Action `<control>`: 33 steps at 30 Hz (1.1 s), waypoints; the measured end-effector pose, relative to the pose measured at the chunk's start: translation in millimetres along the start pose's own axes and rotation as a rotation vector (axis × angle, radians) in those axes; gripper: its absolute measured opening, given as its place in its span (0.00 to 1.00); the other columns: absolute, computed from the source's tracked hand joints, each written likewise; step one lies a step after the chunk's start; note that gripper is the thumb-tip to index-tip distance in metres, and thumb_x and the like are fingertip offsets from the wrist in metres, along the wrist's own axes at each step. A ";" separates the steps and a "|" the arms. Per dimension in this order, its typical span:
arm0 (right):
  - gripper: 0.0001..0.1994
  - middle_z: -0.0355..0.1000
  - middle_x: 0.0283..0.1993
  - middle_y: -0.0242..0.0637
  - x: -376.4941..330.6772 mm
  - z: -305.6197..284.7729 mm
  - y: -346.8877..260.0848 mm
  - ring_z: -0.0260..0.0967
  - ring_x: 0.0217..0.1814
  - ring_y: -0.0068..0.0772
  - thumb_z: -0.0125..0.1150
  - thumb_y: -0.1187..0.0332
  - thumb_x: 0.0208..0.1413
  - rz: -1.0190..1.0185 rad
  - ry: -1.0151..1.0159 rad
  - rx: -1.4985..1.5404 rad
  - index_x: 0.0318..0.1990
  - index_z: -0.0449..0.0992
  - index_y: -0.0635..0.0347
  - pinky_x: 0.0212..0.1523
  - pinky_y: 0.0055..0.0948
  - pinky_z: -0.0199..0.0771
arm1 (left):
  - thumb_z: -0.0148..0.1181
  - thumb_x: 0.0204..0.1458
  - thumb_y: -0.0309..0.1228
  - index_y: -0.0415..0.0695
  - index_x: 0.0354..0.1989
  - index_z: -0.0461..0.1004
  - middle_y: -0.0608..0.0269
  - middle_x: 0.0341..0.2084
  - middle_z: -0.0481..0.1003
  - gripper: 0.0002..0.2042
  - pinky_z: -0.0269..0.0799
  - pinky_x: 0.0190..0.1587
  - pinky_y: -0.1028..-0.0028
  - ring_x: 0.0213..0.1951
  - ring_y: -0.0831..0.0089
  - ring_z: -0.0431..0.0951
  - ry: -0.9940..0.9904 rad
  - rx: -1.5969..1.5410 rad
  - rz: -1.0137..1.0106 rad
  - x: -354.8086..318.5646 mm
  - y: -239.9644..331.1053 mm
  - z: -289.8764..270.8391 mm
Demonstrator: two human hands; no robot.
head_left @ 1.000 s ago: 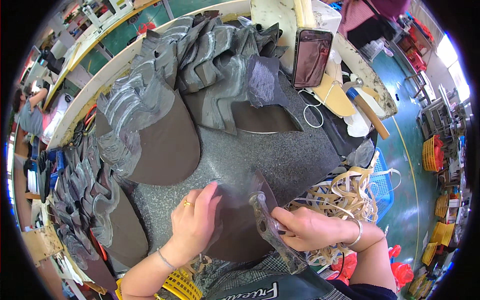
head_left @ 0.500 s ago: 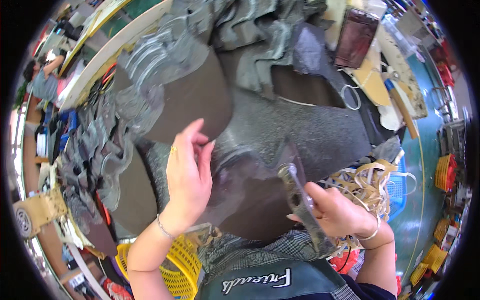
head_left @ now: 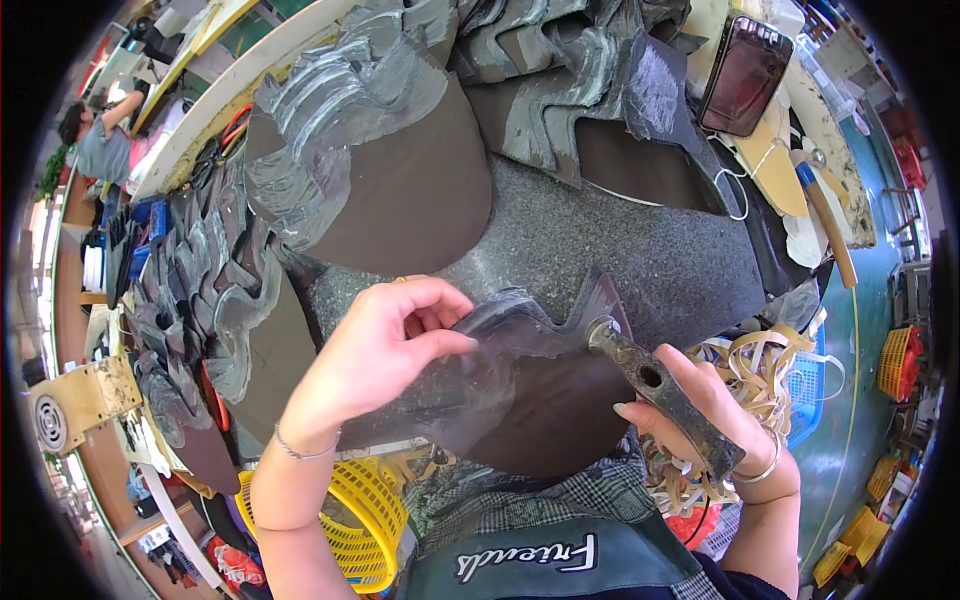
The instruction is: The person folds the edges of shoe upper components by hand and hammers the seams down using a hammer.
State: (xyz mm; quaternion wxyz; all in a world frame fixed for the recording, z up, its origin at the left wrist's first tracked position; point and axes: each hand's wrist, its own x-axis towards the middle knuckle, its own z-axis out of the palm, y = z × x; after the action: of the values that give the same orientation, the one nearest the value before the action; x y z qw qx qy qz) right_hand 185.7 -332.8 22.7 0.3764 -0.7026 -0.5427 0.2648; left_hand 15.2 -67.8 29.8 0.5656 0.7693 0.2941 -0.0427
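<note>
In front of me a dark brown sheet piece (head_left: 550, 405), probably leather, overhangs the near edge of a speckled stone slab (head_left: 610, 240). A greyish coating dulls its wavy far edge. My left hand (head_left: 385, 345) pinches that edge near its left end between thumb and fingertips. My right hand (head_left: 700, 405) grips a hammer (head_left: 652, 378) with a worn dark metal head. The hammer's round face points toward the piece's far right corner, and most of its handle is hidden by my fingers. I cannot tell whether its face touches the piece.
Stacked similar dark pieces (head_left: 420, 190) lie across the slab's far and left sides. A phone (head_left: 747, 75) and a tool with a wooden handle (head_left: 828, 225) are at the right. Pale strips (head_left: 745, 400) overflow a blue basket (head_left: 803, 395); a yellow basket (head_left: 370, 515) stands below my left forearm.
My left hand has come down onto the edge of the brown piece and now pinches it. The hammer has tilted, its round face swinging slightly right in view.
</note>
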 end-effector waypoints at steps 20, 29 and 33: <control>0.16 0.61 0.19 0.49 2.8 -5.7 12.2 0.62 0.23 0.57 0.54 0.84 0.47 0.166 -0.290 0.304 0.43 0.58 0.67 0.24 0.43 0.62 | 0.79 0.36 0.36 0.38 0.43 0.74 0.59 0.24 0.76 0.27 0.74 0.35 0.76 0.28 0.77 0.77 0.067 0.358 0.149 10.0 24.9 35.3; 0.16 0.62 0.20 0.50 1.0 -4.0 15.7 0.65 0.24 0.57 0.55 0.84 0.47 0.174 -0.284 0.293 0.43 0.59 0.66 0.25 0.44 0.62 | 0.69 0.48 0.23 0.37 0.41 0.76 0.63 0.29 0.80 0.12 0.73 0.36 0.80 0.32 0.81 0.78 0.064 -0.073 0.048 17.6 15.6 37.7; 0.18 0.71 0.28 0.50 -0.7 -12.9 9.2 0.72 0.32 0.58 0.58 0.81 0.49 0.095 -0.156 0.200 0.48 0.62 0.65 0.29 0.43 0.70 | 0.66 0.51 0.21 0.37 0.39 0.77 0.66 0.30 0.80 0.08 0.72 0.35 0.82 0.31 0.84 0.77 -0.022 -0.251 0.020 17.4 13.3 32.6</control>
State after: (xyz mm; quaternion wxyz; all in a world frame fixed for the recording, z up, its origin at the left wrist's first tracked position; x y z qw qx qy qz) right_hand 200.7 -337.8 22.5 0.3882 -0.6638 -0.5071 0.3891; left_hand 44.9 -92.5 22.4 0.6612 0.6947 0.2832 -0.0085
